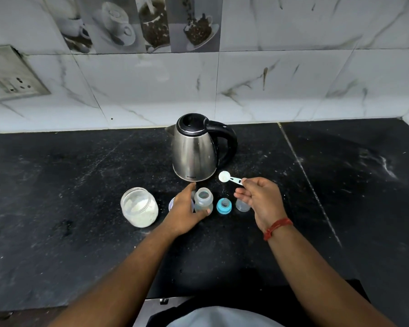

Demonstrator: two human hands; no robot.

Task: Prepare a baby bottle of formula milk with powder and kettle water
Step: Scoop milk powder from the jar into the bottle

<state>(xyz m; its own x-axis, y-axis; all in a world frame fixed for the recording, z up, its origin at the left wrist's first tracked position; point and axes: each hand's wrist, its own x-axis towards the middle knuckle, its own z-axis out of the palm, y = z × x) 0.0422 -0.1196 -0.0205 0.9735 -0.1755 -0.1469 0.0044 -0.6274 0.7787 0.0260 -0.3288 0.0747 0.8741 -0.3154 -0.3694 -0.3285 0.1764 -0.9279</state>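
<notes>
A clear baby bottle stands open on the black counter, and my left hand wraps around its left side. My right hand pinches the handle of a white measuring scoop, held level just right of the bottle and in front of the kettle. The steel kettle with a black lid and handle stands behind the bottle. An open jar of white formula powder sits to the left. The blue teat ring lies right of the bottle, a clear cap beside it.
A round lid lies partly hidden under my left hand. A wall socket plate is mounted at the far left of the tiled wall. The counter's front edge runs near my body, with a seam in the slab at right.
</notes>
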